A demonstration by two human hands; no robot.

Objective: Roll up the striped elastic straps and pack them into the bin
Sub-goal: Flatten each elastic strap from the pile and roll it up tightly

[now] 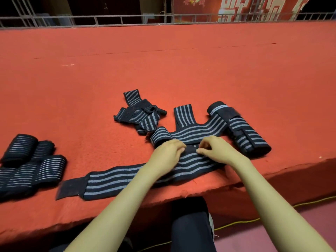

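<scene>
Left hand (168,153) and right hand (217,149) meet near the front edge of the red worktop (163,70). Their fingers are curled and pinch the end of a long striped strap (116,180), which lies flat and runs leftward to its dark tab. Finished rolls (27,166) cluster at far left, and a thick roll (243,131) lies just right of the hands. A loose strap (196,130) curves behind them, and a tangled heap (140,115) lies beyond.

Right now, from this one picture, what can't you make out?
Head view only.
The bin: nowhere in frame.
End of the flat strap: covered by left hand and right hand holding it.
The rolled straps: pile cut by the left edge.
The banner: blurred, cut by the top edge.
</scene>
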